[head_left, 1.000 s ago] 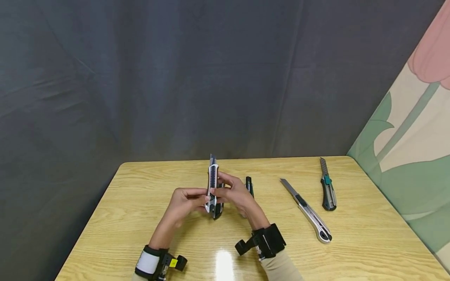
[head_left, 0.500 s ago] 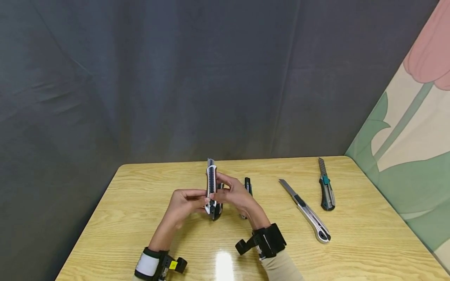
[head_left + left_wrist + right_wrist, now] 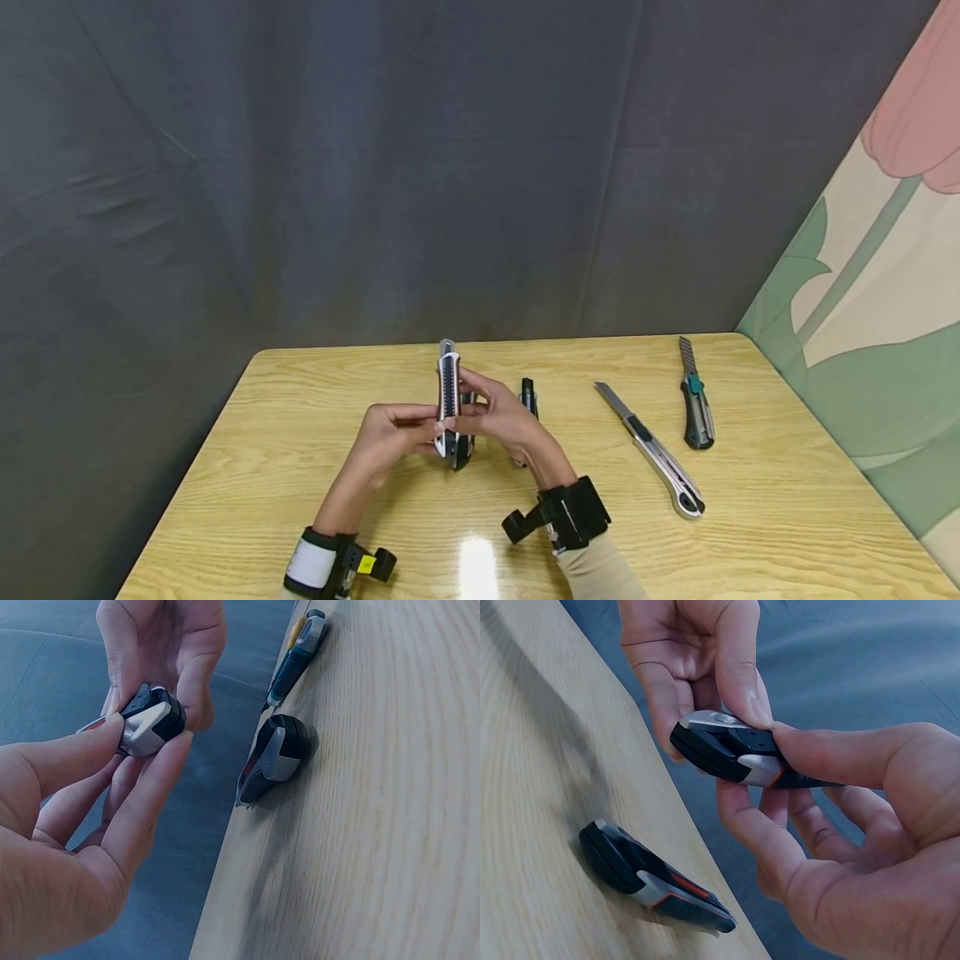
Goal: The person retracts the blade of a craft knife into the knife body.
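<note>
A silver-and-black snap-off utility knife is held up over the table, blade end pointing away from me. My left hand pinches its lower left side between thumb and fingers. From the right, my right hand grips the same knife, its thumb near the handle's middle. Both thumbs come close together on the knife in the right wrist view. Just behind it in the head view, partly covered, a similar dark utility knife lies on the table; the left wrist view shows that second knife too.
Beyond my right hand lies another black utility knife, partly hidden by that hand. Farther right are a long silver utility knife and a black-and-teal one, both with blades out. A dark curtain hangs behind the wooden table.
The held knife has shifted slightly left and its blade end sits a little lower in the head view. Both hands keep their hold. The knives on the table stay put.
</note>
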Demonstrator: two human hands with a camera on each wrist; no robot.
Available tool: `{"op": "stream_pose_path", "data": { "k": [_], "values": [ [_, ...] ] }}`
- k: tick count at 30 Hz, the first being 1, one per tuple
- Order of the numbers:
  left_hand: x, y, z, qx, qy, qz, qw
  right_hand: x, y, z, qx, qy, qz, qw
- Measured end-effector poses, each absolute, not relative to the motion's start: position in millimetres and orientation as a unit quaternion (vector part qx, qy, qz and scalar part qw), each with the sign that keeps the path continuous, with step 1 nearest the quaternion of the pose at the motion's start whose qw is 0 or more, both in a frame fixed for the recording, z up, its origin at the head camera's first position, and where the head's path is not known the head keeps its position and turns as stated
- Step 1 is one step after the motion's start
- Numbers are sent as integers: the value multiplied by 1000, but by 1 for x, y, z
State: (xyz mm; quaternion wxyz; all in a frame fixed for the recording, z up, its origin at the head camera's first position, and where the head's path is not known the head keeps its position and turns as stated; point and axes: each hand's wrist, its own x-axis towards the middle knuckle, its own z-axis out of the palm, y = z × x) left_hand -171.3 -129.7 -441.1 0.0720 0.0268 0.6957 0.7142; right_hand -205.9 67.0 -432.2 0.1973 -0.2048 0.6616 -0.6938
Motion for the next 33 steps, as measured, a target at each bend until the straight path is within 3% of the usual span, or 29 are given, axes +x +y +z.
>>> {"op": "stream_pose_path", "data": {
  "k": [21,33],
  "values": [
    [-176,-140,-445,36,711,699,74,-205,64,-438,-156,679,-689,202],
    [-180,-160,-453,-8,715,696,74,-209,93,-434,-117,695,-677,210]
  ]
}}
